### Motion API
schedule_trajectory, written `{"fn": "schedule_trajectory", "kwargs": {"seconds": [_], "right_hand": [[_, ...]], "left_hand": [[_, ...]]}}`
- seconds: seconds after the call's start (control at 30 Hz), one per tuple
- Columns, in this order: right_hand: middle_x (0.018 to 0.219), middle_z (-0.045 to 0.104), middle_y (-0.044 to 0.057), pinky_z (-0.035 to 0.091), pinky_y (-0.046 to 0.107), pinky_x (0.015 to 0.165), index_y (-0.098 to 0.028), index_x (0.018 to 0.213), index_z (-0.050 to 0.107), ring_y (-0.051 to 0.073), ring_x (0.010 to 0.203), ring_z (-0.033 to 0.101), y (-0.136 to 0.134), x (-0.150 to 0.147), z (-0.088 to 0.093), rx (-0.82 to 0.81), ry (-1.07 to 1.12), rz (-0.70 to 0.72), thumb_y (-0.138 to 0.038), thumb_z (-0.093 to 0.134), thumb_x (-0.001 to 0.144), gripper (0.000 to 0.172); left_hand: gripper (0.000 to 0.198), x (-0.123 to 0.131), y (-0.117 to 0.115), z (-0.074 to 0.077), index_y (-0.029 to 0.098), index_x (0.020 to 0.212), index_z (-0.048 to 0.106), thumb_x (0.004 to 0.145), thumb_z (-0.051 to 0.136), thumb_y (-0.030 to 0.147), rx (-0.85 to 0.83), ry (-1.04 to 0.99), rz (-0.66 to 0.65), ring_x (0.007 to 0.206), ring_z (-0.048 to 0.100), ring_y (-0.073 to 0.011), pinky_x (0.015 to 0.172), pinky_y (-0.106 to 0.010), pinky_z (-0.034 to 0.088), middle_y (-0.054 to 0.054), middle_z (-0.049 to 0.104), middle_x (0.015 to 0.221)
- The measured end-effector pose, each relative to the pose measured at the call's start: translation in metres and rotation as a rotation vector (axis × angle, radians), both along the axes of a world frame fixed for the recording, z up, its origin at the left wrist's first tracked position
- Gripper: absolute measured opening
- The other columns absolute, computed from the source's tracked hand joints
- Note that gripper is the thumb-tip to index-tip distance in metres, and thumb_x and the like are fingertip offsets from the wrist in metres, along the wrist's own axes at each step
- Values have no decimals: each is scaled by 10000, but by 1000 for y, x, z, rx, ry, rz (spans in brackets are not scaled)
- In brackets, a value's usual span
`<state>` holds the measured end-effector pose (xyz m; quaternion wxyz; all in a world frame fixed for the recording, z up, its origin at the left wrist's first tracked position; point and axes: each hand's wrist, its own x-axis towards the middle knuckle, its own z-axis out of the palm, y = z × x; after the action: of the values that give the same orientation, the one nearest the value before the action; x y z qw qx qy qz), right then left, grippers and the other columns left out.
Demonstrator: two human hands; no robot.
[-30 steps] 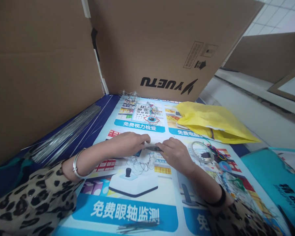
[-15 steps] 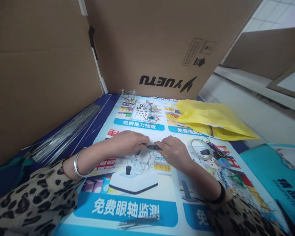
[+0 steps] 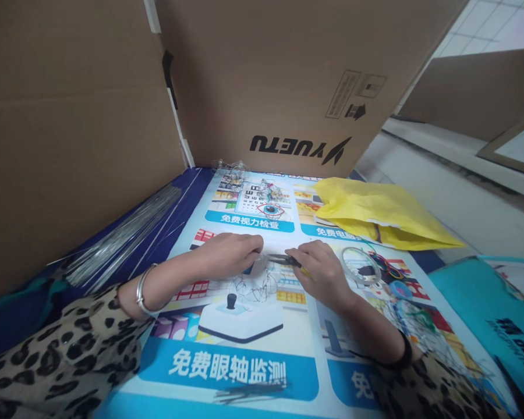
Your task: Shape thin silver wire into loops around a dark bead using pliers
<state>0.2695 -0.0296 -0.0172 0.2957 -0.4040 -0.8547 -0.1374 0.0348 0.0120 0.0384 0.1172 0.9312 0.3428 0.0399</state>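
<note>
My right hand (image 3: 321, 272) is closed round the handles of a pair of pliers (image 3: 280, 259), whose dark jaws point left. My left hand (image 3: 233, 255) is pinched shut just left of the jaw tips, on thin wire. A loose, looping tangle of fine wire (image 3: 255, 285) shows just below both hands, over the printed poster (image 3: 297, 326). How the wire runs inside my left fingers is hidden. The plier tips lie close to my left fingertips.
Long straight wires (image 3: 126, 238) lie in a bundle at left. Short cut wires (image 3: 248, 393) lie near the front. A clear ring-shaped roll (image 3: 360, 265), coloured cords (image 3: 388, 265) and a yellow pouch (image 3: 384, 212) are at right. A cardboard box (image 3: 297, 87) stands behind.
My right hand and the pliers have moved slightly right, away from my left hand, and more of the plier jaws shows. The view has shifted a little.
</note>
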Motion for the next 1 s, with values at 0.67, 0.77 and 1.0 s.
{"fn": "schedule_trajectory", "kwargs": {"seconds": [0.67, 0.77, 1.0], "right_hand": [[776, 563, 54, 287, 319, 687, -164, 997, 604, 171, 775, 425, -10, -15, 4, 80, -312, -87, -128, 458, 837, 220], [777, 564, 53, 285, 321, 688, -168, 1002, 602, 173, 777, 426, -10, -16, 3, 78, -318, -104, -137, 466, 837, 216], [791, 567, 54, 282, 324, 685, -175, 998, 601, 176, 775, 427, -11, -19, 1, 59, -315, -144, -155, 459, 845, 210]], "left_hand": [[135, 1, 0, -14, 214, 839, 443, 884, 320, 248, -124, -108, 25, 600, 470, -110, 571, -202, 320, 33, 540, 702], [141, 1, 0, -13, 211, 831, 447, 887, 321, 246, -108, -101, 17, 585, 463, -108, 552, -199, 307, 31, 533, 688], [133, 0, 1, -16, 207, 829, 445, 891, 331, 237, -21, -73, -48, 627, 471, -112, 550, -203, 296, 23, 536, 724]]}}
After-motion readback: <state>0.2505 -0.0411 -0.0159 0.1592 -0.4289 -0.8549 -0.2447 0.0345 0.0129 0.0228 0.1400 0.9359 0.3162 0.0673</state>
